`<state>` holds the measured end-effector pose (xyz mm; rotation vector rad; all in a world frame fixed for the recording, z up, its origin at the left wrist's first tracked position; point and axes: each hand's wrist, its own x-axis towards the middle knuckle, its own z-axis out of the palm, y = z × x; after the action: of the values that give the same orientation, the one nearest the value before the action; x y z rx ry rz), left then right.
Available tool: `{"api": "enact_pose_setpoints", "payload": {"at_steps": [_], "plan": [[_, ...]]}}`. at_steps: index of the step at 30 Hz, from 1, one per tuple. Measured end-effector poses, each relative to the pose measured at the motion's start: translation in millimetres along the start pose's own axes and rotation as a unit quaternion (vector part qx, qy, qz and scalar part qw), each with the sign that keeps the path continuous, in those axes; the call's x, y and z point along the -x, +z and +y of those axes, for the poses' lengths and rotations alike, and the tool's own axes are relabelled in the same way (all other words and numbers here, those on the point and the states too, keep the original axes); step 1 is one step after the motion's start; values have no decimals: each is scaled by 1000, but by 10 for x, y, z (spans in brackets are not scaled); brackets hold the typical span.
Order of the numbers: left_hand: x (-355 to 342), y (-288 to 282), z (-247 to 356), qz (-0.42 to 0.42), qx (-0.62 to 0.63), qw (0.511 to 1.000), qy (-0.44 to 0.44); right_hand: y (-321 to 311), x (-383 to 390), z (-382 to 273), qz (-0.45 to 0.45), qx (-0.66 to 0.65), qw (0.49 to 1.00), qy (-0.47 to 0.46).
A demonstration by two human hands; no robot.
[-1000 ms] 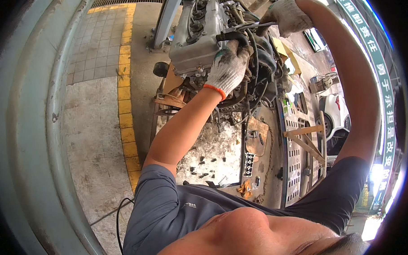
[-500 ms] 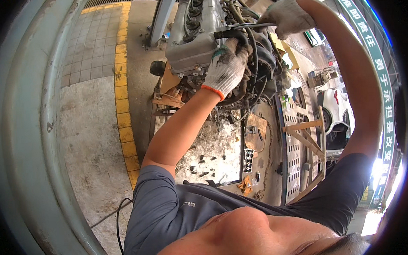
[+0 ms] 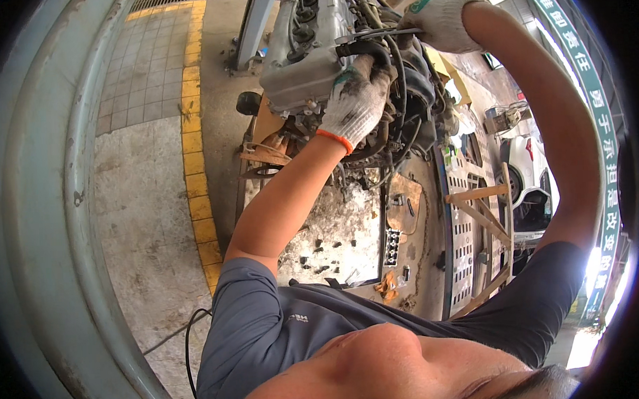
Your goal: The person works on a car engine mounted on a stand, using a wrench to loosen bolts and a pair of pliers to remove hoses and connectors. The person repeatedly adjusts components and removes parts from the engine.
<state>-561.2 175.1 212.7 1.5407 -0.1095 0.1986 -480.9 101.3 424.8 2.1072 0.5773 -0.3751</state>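
My left hand point(image 3: 357, 103), in a white knit glove with an orange cuff, is closed around a thick black rubber hose point(image 3: 372, 50) beside the engine's grey top cover point(image 3: 298, 81). Its fingertips are partly hidden. In my gloved right hand point(image 3: 436, 24) is a slim metal tool that looks like pliers point(image 3: 373, 34), lying across the engine just above the hose. The tool's far end sits near the hose's end at the cover. Cables and pipes of the engine point(image 3: 414, 91) crowd around both hands.
Below the engine, a stained work surface point(image 3: 327, 227) carries several small dark parts. A wooden frame point(image 3: 485, 194) stands beside a perforated metal panel point(image 3: 469, 264) on the right. A white car point(image 3: 529, 164) is farther off. A grey post point(image 3: 254, 33) rises behind; yellow tiles point(image 3: 193, 162) line the floor.
My right hand has turned and shifted slightly left and up, carrying the tool with it, so the glove's green patch now shows. My left hand stays at the hose, almost unmoved.
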Motion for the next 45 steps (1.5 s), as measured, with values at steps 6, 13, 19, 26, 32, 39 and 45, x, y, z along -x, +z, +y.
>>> {"api": "enact_pose_setpoints", "payload": {"at_steps": [6, 13, 19, 26, 32, 39, 45], "plan": [[18, 9, -7, 9, 3, 1000, 5, 17, 41, -58, -14, 25, 999, -18], [-39, 84, -117, -15, 32, 999, 17, 527, 509, 147, 146, -216, 965, -40], [431, 76, 326, -6, -51, 996, -75, 1906, 951, -543, 141, -750, 644, 45], [256, 45, 79, -65, 382, 899, -203, 2707, 809, -1907, 287, -820, 465, -173], [55, -12, 263, -85, 468, 858, -195, 2979, 803, -1932, 219, -757, 562, -252], [289, -54, 186, -91, 243, 954, -154, 3130, 1730, -1071, 111, -671, 727, -98], [1294, -302, -126, -78, 86, 992, -48, 2771, 1582, 88, 162, -384, 896, 156]]}}
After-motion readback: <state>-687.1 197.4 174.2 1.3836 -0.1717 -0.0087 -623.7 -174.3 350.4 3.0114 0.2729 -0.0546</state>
